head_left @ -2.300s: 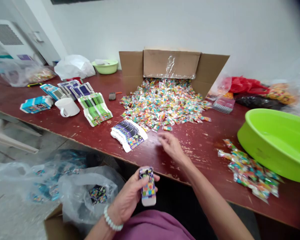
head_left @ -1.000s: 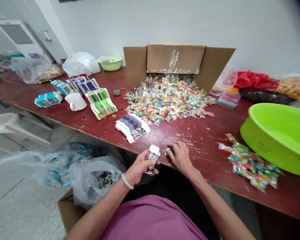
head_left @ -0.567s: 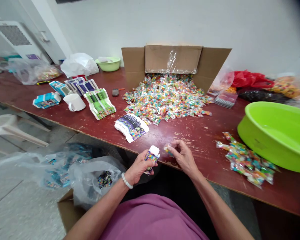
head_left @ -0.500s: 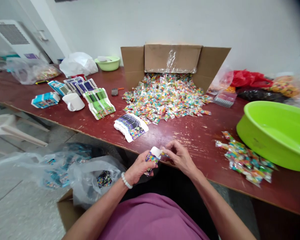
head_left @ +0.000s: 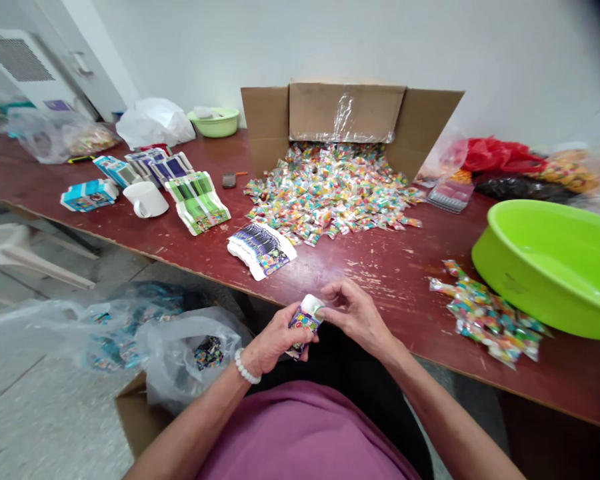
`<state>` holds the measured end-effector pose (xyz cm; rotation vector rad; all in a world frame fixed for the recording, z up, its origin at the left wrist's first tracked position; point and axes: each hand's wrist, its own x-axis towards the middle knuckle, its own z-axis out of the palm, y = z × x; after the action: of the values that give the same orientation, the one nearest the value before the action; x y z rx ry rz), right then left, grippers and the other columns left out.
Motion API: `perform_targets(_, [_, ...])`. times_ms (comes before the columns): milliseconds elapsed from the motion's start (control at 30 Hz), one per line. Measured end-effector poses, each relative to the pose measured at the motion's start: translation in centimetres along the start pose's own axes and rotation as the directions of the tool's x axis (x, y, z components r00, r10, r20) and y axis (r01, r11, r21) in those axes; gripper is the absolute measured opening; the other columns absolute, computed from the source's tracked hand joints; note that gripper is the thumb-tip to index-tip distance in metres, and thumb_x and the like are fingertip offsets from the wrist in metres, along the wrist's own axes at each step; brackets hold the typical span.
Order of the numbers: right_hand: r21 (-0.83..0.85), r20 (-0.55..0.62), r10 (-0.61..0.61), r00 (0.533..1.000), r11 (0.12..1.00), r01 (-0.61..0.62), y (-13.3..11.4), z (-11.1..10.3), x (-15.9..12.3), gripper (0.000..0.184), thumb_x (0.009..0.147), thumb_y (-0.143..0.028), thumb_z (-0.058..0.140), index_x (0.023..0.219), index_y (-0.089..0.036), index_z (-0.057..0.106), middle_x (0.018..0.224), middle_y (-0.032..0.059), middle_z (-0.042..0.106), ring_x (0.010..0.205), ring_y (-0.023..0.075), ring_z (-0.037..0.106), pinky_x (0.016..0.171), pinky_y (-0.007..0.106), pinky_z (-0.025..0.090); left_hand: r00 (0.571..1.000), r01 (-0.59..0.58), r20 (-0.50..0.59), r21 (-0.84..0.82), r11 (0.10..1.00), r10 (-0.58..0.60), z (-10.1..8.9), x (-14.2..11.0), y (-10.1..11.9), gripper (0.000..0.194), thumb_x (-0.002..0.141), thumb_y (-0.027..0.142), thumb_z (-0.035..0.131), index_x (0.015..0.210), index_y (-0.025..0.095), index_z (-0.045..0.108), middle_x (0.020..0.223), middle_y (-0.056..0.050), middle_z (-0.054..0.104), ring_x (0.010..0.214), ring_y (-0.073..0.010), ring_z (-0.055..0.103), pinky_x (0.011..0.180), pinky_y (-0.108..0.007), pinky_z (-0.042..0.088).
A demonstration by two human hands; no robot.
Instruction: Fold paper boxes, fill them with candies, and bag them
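While left hand [head_left: 273, 340] grips small box [head_left: 304, 320], right hand [head_left: 353, 313] pinches its open top, just off table edge [head_left: 380, 353].

The person wears a purple-pink top [head_left: 305, 433] of plain, smooth cloth with no print or pattern showing; it fills the lower middle of the view. Both forearms are bare, with no sleeves reaching down to them. A bracelet [head_left: 245, 368] of round white beads, strung close together in a single row, circles the wrist of the left hand [head_left: 275, 337]. The right hand [head_left: 355, 313] carries no ring, watch or band that can be made out.
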<state>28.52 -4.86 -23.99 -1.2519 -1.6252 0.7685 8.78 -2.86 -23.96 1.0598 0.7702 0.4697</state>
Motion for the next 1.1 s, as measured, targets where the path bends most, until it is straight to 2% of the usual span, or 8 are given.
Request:
perform_targets(233, [-0.159,0.127,-0.156,0.979,0.972,0.176,-2.1,0.5,-0.7,0.021,0.097,-0.022,0.052,0.091,-0.022,0.071,0.097,0.0066,0.064,0.092,0.022,0.056,0.087,0.04,0.043,0.995,-0.05,-0.088,-0.031,0.998,0.047,0.8,-0.4,0.1,0.034,0.073,0.022,0.071,0.105,0.017,0.059,0.079,0.001,0.06,0.057,-0.0092,0.054,0.05,-0.02,0.049])
perform_targets(367, [0.119,-0.043,0.066,0.997,0.991,-0.061,-2.3,0.4,-0.8,0.02,0.093,-0.032,0.06,0.109,-0.024,0.066,0.109,0.0068,0.058,0.098,0.0212,0.056,0.086,0.037,0.046,0.994,0.014,-0.103,-0.286,0.958,-0.045,0.4,-0.2,0.1,0.04,0.088,0.051,0.055,0.103,0.014,0.061,0.076,-0.006,0.067,0.051,-0.014,0.061,0.048,-0.024,0.05])
perform_targets(467, [0.46,0.036,0.312,0.949,0.838,-0.293,-1.9,1.2,-0.9,0.038,0.083,-0.037,0.073,0.116,-0.022,0.061,0.102,0.0044,0.062,0.086,0.0174,0.059,0.077,0.031,0.049,0.993,0.038,-0.086,-0.386,0.922,-0.076,0.3,0.0,0.1,0.046,0.09,0.056,0.049,0.102,0.014,0.062,0.074,-0.009,0.069,0.048,-0.0168,0.063,0.045,-0.025,0.049])
perform_targets(667, [0.728,0.319,0.428,0.845,0.46,-0.508,-1.8,3.5,-1.0,0.034,0.068,-0.032,0.084,0.094,-0.019,0.069,0.08,-0.0003,0.065,0.055,0.0093,0.053,0.052,0.022,0.045,0.984,-0.049,-0.18,-0.276,0.96,-0.002,1.3,-0.3,-0.2,0.038,0.084,0.049,0.062,0.09,0.012,0.064,0.066,-0.006,0.066,0.046,-0.0144,0.06,0.039,-0.022,0.048])
perform_targets(767, [0.694,0.115,0.417,0.902,0.616,-0.373,-1.8,3.8,-1.1,0.02,0.075,-0.034,0.08,0.08,-0.019,0.069,0.073,-0.0005,0.064,0.049,0.0096,0.052,0.046,0.021,0.042,0.99,-0.042,-0.14,-0.296,0.954,0.0,1.5,-0.2,0.0,0.037,0.087,0.048,0.061,0.096,0.013,0.064,0.07,-0.006,0.068,0.05,-0.0148,0.062,0.041,-0.021,0.05])
perform_targets(900, [0.229,-0.137,0.024,0.99,0.973,0.008,-1.7,2.8,-1.3,0.01,0.089,-0.03,0.068,0.089,-0.022,0.075,0.093,0.005,0.071,0.071,0.0166,0.065,0.064,0.028,0.051,0.993,0.11,0.008,-0.46,0.881,-0.12,1.3,0.1,0.7,0.044,0.093,0.056,0.046,0.089,0.014,0.06,0.067,-0.007,0.068,0.043,-0.0167,0.061,0.038,-0.025,0.051])
perform_targets(1000, [0.019,-0.037,-0.144,0.989,0.989,0.144,-1.7,2.1,-1.4,0.014,0.093,-0.027,0.062,0.096,-0.023,0.075,0.093,0.0062,0.073,0.087,0.0206,0.068,0.08,0.033,0.052,0.981,0.181,0.036,-0.504,0.845,-0.188,1.3,0.2,1.1,0.049,0.095,0.057,0.038,0.085,0.014,0.059,0.064,-0.007,0.066,0.041,-0.0179,0.061,0.035,-0.027,0.05])
perform_targets(1100, [0.099,-0.006,0.009,1.0,0.995,-0.009,-2.0,2.0,-1.2,0.017,0.093,-0.032,0.062,0.09,-0.02,0.073,0.085,0.0056,0.072,0.069,0.0169,0.067,0.064,0.028,0.053,0.98,0.13,-0.076,-0.454,0.882,-0.183,1.5,0.2,1.2,0.045,0.095,0.055,0.043,0.086,0.014,0.06,0.064,-0.006,0.066,0.04,-0.0168,0.061,0.035,-0.024,0.048])
